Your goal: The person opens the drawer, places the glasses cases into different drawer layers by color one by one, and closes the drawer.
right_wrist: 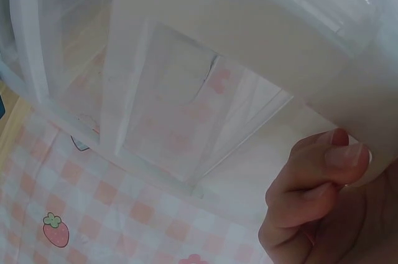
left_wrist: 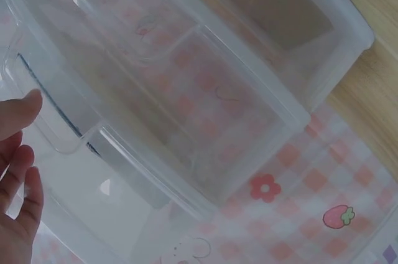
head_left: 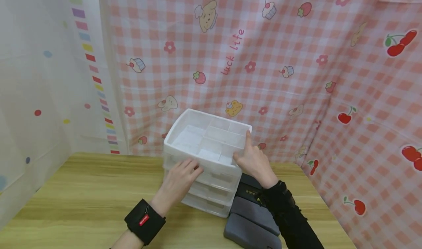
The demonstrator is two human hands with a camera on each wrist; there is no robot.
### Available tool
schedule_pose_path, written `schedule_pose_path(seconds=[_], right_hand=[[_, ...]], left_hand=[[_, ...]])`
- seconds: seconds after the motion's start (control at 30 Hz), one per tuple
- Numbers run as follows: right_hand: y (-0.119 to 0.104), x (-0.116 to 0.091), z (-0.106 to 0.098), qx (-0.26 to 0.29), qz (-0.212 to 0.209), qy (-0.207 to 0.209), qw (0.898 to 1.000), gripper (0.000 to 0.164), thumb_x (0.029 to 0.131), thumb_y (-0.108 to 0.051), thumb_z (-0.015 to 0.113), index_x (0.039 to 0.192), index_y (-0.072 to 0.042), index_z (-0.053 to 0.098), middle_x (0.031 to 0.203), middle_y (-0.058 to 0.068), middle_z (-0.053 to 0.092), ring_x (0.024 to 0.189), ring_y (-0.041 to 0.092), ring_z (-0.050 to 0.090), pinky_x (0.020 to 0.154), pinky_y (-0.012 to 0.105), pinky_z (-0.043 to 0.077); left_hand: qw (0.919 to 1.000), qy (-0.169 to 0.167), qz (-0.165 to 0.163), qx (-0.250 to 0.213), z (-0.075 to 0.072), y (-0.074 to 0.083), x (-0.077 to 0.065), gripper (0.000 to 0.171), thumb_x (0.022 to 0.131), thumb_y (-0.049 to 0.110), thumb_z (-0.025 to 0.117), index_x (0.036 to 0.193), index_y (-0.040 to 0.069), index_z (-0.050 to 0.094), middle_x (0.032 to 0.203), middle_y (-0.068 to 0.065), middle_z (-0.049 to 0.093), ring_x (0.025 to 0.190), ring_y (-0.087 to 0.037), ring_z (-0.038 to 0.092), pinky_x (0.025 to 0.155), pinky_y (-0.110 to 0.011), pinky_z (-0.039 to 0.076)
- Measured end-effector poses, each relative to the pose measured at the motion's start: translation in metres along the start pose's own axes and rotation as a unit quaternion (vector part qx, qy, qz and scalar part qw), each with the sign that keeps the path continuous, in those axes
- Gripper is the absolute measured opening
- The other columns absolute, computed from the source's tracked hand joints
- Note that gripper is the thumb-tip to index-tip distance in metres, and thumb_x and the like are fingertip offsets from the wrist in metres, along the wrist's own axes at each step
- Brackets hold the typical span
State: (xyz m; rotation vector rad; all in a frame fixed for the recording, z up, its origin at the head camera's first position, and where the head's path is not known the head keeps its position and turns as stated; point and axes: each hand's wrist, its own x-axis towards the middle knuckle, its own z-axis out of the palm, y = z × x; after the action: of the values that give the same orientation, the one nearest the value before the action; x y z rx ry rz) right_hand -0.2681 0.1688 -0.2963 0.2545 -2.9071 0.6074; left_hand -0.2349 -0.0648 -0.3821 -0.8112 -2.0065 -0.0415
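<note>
A white plastic drawer unit (head_left: pixel 215 161) with translucent drawers and a divided top tray (head_left: pixel 188 135) stands on the wooden table. My right hand (head_left: pixel 255 163) grips the right rim of the top, with the index finger stretched along it and the thumb near the front corner. In the right wrist view, the other fingers (right_wrist: pixel 311 195) curl below the rim against the side. My left hand (head_left: pixel 179 179) is at the upper front of the unit. Its thumb and fingers stand apart near the top drawer's handle recess (left_wrist: pixel 56 102) in the left wrist view, pinching nothing.
Dark grey cases (head_left: pixel 252 232) and a black case (head_left: pixel 247 188) lie against the unit's right side, beneath my right forearm. A pink checked curtain (head_left: pixel 211 58) hangs close behind the unit and along the right. The wooden table (head_left: pixel 99 190) extends to the left.
</note>
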Motion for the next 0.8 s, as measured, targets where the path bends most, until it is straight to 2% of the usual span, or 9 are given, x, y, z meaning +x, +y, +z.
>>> schedule_pose_path(seconds=[0.13,0.23,0.3,0.37,0.47,0.57,0.67,0.8], right_hand=[[0.000,0.000,0.000,-0.003,0.000,0.004,1.000,0.088,0.089,-0.033,0.051,0.152,0.000,-0.001,0.053,0.005,0.047,0.041,0.016,0.041,0.038,0.026,0.028],[0.000,0.000,0.001,-0.001,-0.001,0.005,1.000,0.087,0.090,-0.033,0.051,0.152,0.000,0.000,0.054,0.006,0.049,0.042,0.017,0.043,0.038,0.026,0.030],[0.000,0.000,0.002,0.001,-0.003,0.002,1.000,0.087,0.090,-0.034,0.051,0.152,-0.001,0.000,0.054,0.006,0.050,0.042,0.017,0.044,0.039,0.026,0.031],[0.000,0.000,0.003,0.003,-0.004,-0.001,1.000,0.087,0.090,-0.034,0.051,0.152,-0.001,0.000,0.054,0.007,0.050,0.041,0.017,0.043,0.038,0.026,0.030],[0.000,0.000,0.003,0.000,-0.004,0.002,1.000,0.087,0.090,-0.034,0.051,0.151,0.000,0.000,0.055,0.007,0.050,0.042,0.017,0.044,0.039,0.026,0.031],[0.000,0.001,0.003,-0.001,-0.001,0.006,1.000,0.087,0.090,-0.034,0.052,0.152,0.000,0.000,0.056,0.007,0.050,0.043,0.018,0.045,0.040,0.027,0.032],[0.001,0.001,0.002,0.002,0.001,0.005,1.000,0.087,0.089,-0.034,0.051,0.152,-0.001,0.000,0.057,0.007,0.051,0.045,0.018,0.046,0.041,0.027,0.033],[0.001,0.001,0.003,0.004,0.002,0.004,1.000,0.087,0.089,-0.034,0.051,0.152,-0.002,-0.001,0.058,0.007,0.050,0.045,0.018,0.046,0.041,0.027,0.033]], left_hand=[[0.9998,0.015,0.007,-0.003,0.000,-0.001,-0.001,0.017,0.077,0.007,0.072,0.093,0.013,0.070,0.094,0.000,0.066,0.091,-0.015,0.060,0.072,-0.025,0.050],[0.9989,0.036,0.014,-0.028,-0.003,-0.008,-0.001,0.013,0.080,0.015,0.071,0.093,0.013,0.071,0.093,0.001,0.068,0.091,-0.015,0.062,0.073,-0.028,0.051],[0.9967,0.058,0.006,-0.056,-0.009,-0.017,0.003,0.013,0.081,0.018,0.070,0.093,0.012,0.071,0.090,0.000,0.069,0.087,-0.016,0.063,0.072,-0.028,0.052],[0.9924,0.083,-0.020,-0.088,-0.017,-0.030,0.010,0.012,0.083,0.016,0.069,0.092,0.010,0.071,0.088,-0.002,0.069,0.084,-0.018,0.063,0.070,-0.030,0.052],[0.9836,0.094,-0.093,-0.123,-0.027,-0.050,0.024,0.012,0.085,0.010,0.066,0.095,0.005,0.069,0.087,-0.007,0.067,0.080,-0.022,0.062,0.068,-0.032,0.052],[0.9679,0.043,-0.192,-0.157,-0.031,-0.069,0.035,0.020,0.087,0.009,0.065,0.104,-0.001,0.064,0.094,-0.015,0.063,0.084,-0.029,0.059,0.069,-0.038,0.051],[0.9394,-0.038,-0.282,-0.191,-0.028,-0.085,0.041,0.032,0.090,0.014,0.062,0.115,-0.006,0.057,0.104,-0.021,0.059,0.092,-0.035,0.057,0.075,-0.044,0.049],[0.9033,-0.124,-0.345,-0.223,-0.021,-0.099,0.048,0.039,0.092,0.019,0.057,0.120,-0.007,0.052,0.113,-0.025,0.061,0.098,-0.037,0.060,0.080,-0.045,0.049]])
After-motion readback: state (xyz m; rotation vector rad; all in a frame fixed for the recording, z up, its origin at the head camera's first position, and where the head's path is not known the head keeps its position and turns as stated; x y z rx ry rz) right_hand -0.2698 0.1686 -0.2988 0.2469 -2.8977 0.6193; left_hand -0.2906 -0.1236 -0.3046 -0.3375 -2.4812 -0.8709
